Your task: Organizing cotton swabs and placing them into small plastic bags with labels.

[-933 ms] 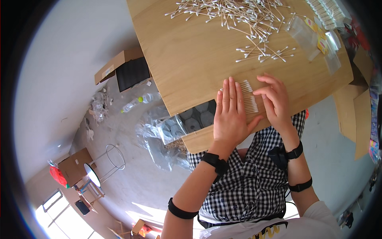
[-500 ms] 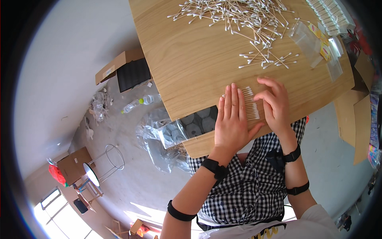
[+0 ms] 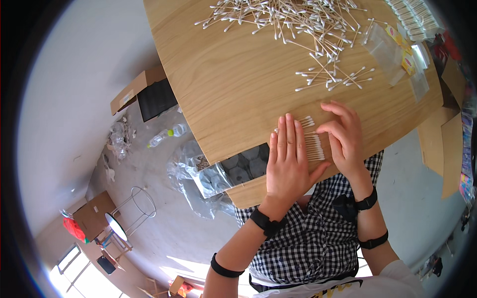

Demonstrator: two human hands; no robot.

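My left hand (image 3: 288, 161) lies flat with fingers stretched out, palm down over a row of cotton swabs (image 3: 314, 148) on the wooden table. The white tips of the row stick out beyond its right side; the rest is hidden beneath the palm. My right hand (image 3: 345, 136) is at the right end of the row, its fingers bent and apart. Its index fingertip meets the swab tips, and I see nothing held in it. Farther off lie a small scatter of loose cotton swabs (image 3: 333, 77) and a large heap of cotton swabs (image 3: 303, 22).
A dark tray with round hollows (image 3: 243, 166) sits at the table's near left edge. Clear plastic bags (image 3: 387, 49) with yellow labels and bundled swabs (image 3: 412, 17) lie at the far right. Cardboard boxes (image 3: 432, 141) stand beyond the right edge. Bottles (image 3: 166, 136) lie on the floor.
The view has shifted a little. My right index finger has come closer to the swab tips, and a gap now shows in the row near its far end. The left hand stays flat.
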